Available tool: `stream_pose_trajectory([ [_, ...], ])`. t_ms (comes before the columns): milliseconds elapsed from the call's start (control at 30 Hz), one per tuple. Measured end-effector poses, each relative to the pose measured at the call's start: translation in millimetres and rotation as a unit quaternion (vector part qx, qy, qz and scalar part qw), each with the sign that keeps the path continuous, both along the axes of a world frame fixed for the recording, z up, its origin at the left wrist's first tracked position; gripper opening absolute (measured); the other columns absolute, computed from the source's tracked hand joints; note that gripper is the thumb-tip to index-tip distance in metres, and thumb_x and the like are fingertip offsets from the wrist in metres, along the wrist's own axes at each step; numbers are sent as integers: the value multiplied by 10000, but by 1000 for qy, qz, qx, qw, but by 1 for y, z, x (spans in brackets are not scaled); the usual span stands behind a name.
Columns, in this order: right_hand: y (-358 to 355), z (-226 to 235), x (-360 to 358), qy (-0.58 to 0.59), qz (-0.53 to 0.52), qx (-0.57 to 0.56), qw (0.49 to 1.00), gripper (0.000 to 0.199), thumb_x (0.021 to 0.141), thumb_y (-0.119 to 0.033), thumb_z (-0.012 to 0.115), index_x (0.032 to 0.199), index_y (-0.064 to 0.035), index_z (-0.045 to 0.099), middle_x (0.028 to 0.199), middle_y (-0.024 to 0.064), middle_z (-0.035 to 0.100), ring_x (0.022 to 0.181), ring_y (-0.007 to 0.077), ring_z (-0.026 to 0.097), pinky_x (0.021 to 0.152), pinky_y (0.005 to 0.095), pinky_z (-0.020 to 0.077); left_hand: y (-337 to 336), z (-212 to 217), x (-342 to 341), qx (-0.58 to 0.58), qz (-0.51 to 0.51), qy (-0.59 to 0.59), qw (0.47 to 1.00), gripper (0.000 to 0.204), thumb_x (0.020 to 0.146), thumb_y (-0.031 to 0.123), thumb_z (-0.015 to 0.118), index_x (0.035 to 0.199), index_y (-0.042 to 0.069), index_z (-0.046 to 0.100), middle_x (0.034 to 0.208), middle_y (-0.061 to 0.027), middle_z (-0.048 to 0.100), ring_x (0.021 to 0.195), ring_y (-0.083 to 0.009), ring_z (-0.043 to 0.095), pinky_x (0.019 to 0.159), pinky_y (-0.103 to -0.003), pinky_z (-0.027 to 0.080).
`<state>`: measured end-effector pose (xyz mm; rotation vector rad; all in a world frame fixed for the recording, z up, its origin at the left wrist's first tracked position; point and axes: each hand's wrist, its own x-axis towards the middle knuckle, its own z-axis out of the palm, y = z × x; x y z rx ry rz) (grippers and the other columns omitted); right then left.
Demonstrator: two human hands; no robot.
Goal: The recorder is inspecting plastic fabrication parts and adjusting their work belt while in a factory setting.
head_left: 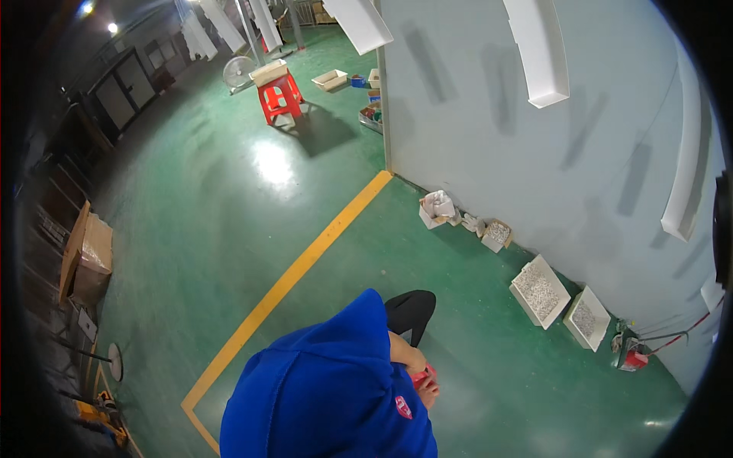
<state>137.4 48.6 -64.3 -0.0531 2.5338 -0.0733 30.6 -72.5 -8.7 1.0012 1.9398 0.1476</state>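
At the lower middle is my own blue short-sleeved top [321,397]. My black-trousered knee [412,305] shows beyond it. My left forearm comes out of the sleeve, and my left hand [416,362] is bent round a small pink-red object [422,375], too small and covered to name. Just below, curled fingers that look like my right hand [430,392] close on the same object from the other side. The right wrist and arm are hidden behind the blue cloth.
White trays of small pale pieces [539,294] [586,319], a red dustpan-like thing [632,357] and an open carton [437,208] line the grey wall. Long white troughs [538,53] hang above. Farther off stand a red stool [279,95] and a fan [238,72]; a brown carton [93,259] is left.
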Motion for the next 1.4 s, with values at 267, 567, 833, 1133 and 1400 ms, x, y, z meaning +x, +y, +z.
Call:
stream_pose_trajectory([
  [267, 19, -41, -18, 132, 65, -40, 988, 455, 833, -264, 539, 1230, -63, 444, 1192, 195, 510, 1104, 356, 495, 891, 446, 442, 3, -19, -27, -5, -5, -5, 1000, 324, 688, 342, 638, 875, 85, 702, 895, -172, 666, 796, -325, 641, 731, -429, 492],
  [567, 5, -17, -3, 112, -28, -114, 987, 820, 568, -447, 787, 1221, -96, 438, 1234, 141, 470, 1141, 354, 467, 907, 469, 446, -23, -71, -23, 125, 55, -46, 990, 218, 710, 263, 586, 774, 83, 691, 825, -134, 668, 801, -311, 639, 744, -407, 490],
  [833, -5, 0, 11, 101, -98, -151, 979, 871, 544, -489, 796, 1248, -124, 436, 1253, 132, 457, 1201, 342, 421, 918, 473, 440, -24, -57, -6, 145, 20, 52, 988, 237, 742, 260, 547, 836, 92, 684, 850, -147, 664, 811, -334, 634, 744, -428, 492],
  [1133, 1, 4, 23, 117, -153, -168, 967, 830, 621, -468, 761, 1296, -143, 403, 1271, 95, 450, 1202, 323, 421, 939, 456, 431, 0, -51, 9, 99, -109, 79, 986, 286, 744, 263, 521, 873, 62, 679, 897, -193, 655, 846, -365, 628, 764, -463, 492],
  [1400, 11, -21, 9, 92, -160, -235, 954, 819, 671, -429, 735, 1340, -124, 373, 1309, 138, 433, 1217, 333, 409, 995, 434, 377, 18, -63, -5, 119, -108, 6, 987, 252, 738, 290, 547, 870, 99, 645, 858, -154, 661, 807, -339, 628, 713, -450, 484],
])
